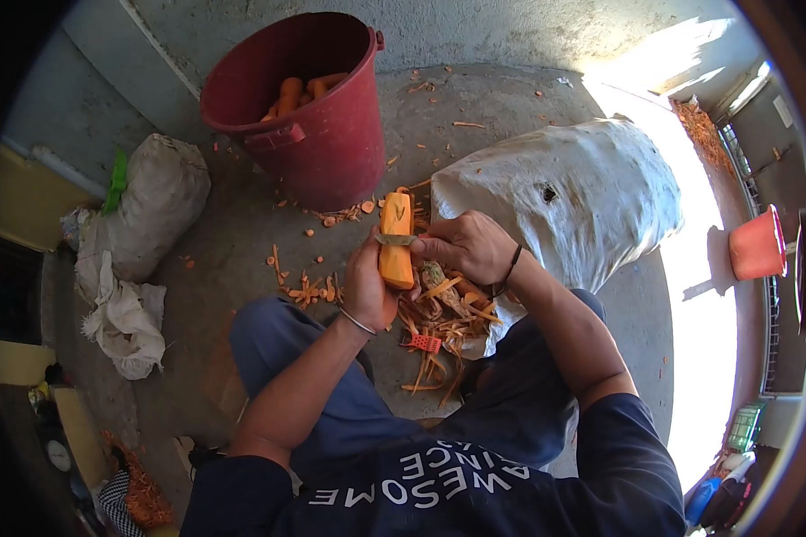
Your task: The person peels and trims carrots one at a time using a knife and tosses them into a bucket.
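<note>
My left hand point(367, 284) is wrapped round a thick, peeled orange carrot point(396, 265), held upright over the floor between my knees. In my right hand point(475, 251) is a knife; its short blade point(394, 239) lies across the carrot's face, the thumb close to the blade. A dark V-shaped mark shows on the carrot above the blade. The knife's handle is hidden in my fingers. Under my hands lie a heap of peelings point(448, 313), some unpeeled carrots point(433, 276) and a small red plastic piece point(424, 343).
A large red bucket point(331, 152) holding carrots point(290, 94) stands ahead. To the right lies a big white sack point(555, 197); another full sack point(152, 206) stands left. A smaller red bucket point(756, 246) is at far right. Scraps point(313, 291) litter the concrete floor.
</note>
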Demonstrator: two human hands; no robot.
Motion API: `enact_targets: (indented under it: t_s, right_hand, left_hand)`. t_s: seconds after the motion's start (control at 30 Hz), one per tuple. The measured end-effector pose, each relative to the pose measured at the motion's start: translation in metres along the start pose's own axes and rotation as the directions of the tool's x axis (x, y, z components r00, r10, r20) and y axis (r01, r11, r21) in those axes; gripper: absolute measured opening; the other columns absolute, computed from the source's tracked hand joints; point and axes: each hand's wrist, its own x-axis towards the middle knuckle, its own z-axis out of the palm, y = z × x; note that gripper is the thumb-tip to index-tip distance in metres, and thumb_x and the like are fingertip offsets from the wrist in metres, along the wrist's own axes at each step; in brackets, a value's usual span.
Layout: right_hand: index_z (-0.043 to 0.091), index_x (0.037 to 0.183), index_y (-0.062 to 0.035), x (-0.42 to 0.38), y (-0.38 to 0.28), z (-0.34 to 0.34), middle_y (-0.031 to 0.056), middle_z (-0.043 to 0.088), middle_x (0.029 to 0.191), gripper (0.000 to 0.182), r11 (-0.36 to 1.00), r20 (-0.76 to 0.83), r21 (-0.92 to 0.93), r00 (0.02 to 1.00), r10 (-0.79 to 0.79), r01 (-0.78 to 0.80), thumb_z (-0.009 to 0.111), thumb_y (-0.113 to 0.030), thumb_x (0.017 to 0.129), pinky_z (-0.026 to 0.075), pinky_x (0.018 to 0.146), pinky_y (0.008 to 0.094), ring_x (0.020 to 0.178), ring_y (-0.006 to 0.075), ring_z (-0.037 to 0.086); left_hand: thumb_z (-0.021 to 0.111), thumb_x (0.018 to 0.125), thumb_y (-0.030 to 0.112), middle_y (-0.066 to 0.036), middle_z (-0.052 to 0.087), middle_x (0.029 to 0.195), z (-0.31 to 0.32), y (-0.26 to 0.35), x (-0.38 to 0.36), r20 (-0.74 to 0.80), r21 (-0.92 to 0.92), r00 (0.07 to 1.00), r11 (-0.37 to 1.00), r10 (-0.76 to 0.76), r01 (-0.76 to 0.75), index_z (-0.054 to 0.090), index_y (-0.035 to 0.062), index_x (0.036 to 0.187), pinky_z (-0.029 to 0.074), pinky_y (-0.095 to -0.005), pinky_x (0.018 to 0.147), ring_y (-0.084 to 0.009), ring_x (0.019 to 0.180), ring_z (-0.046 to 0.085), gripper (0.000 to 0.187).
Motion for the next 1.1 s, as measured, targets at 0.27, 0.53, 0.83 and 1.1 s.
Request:
enact_targets:
  t_s: [0.27, 0.53, 0.83, 1.1]
  right_hand:
    - [0.078, 0.097, -0.0035, 0.007, 0.015, 0.007, 0.0164, 0.069, 0.071, 0.057, 0.998, -0.050, -0.020, 0.997, -0.058, 0.057, 0.059, -0.056, 0.106, 0.050, 0.069, 0.0496, 0.070, 0.0378, 0.069]
    - [0.077, 0.094, -0.0015, 0.006, 0.007, 0.008, 0.0177, 0.068, 0.071, 0.055, 1.000, -0.080, 0.020, 0.997, 0.006, -0.005, 0.064, -0.053, 0.104, 0.050, 0.068, 0.0479, 0.068, 0.0375, 0.067]
    - [0.078, 0.099, 0.0010, 0.024, 0.045, -0.005, 0.0163, 0.071, 0.078, 0.055, 0.981, -0.161, 0.174, 0.980, 0.119, -0.090, 0.068, -0.053, 0.102, 0.052, 0.071, 0.0425, 0.073, 0.0248, 0.068]
    - [0.075, 0.089, 0.0014, 0.019, 0.047, 0.013, 0.0014, 0.062, 0.068, 0.062, 0.958, -0.112, 0.288, 0.993, 0.032, 0.002, 0.066, -0.058, 0.104, 0.045, 0.062, 0.0347, 0.067, 0.0117, 0.056]
  left_hand:
    - [0.037, 0.114, 0.052, -0.005, 0.060, 0.089, 0.001, 0.003, -0.003, 0.015, -0.001, 1.000, 1.000, -0.009, 0.009, 0.059, 0.0109, 0.123, 0.044, -0.0347, 0.049, -0.0191, 0.058, 0.058, 0.047]
    - [0.036, 0.115, 0.051, -0.007, 0.060, 0.089, 0.007, 0.003, -0.010, -0.025, -0.008, 1.000, 1.000, -0.015, 0.015, 0.058, 0.0109, 0.124, 0.044, -0.0346, 0.049, -0.0198, 0.059, 0.059, 0.047]
    - [0.039, 0.115, 0.051, -0.009, 0.063, 0.088, 0.008, 0.001, -0.021, 0.019, 0.060, 0.999, 0.998, -0.035, 0.034, 0.056, 0.0114, 0.127, 0.046, -0.0357, 0.050, -0.0206, 0.059, 0.062, 0.045]
    - [0.035, 0.115, 0.049, -0.007, 0.066, 0.095, -0.005, 0.003, -0.007, -0.017, -0.092, 0.999, 0.995, -0.051, 0.049, 0.058, 0.0121, 0.128, 0.049, -0.0389, 0.055, -0.0203, 0.065, 0.064, 0.046]
